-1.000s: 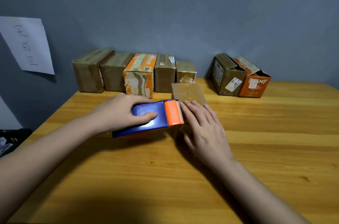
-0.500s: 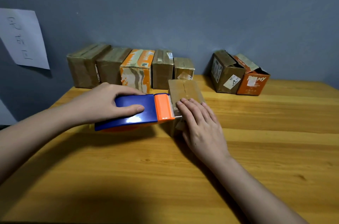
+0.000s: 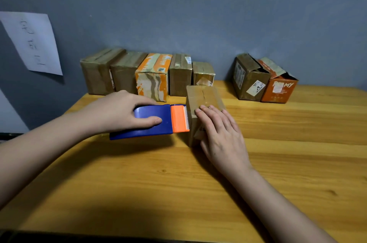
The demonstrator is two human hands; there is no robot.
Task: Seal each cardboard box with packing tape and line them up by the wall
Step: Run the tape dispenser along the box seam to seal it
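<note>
Wooden table [image 3: 278, 163] fills the frame, grey wall [image 3: 198, 4] at far edge w/ a paper sheet [image 3: 33, 44] stuck far left. Row of five sealed boxes [image 3: 147, 75] lines the wall far left-centre; two open-flap boxes [image 3: 264, 81] sit far right, well apart from the row, not yet taped. Box being sealed [image 3: 204, 99] stands mid-table, just near of the row's right end. Left hand [image 3: 119, 113] is curled around the blue/orange tape dispenser [image 3: 156, 121], toothed edge touching the box's left side. Right hand [image 3: 220, 135] lies flat on the box, fingers straight and together, pressing top + near face.

Risks: box is small and light, so dispenser pull could drag or tip it if the right hand eases off; tape (can't see the strip itself) may wrinkle or tear short at the cutter. Teeth sit close to the right fingertips [image 3: 202, 109]. Row's end box is just beyond, so a far-side push could knock it.
</note>
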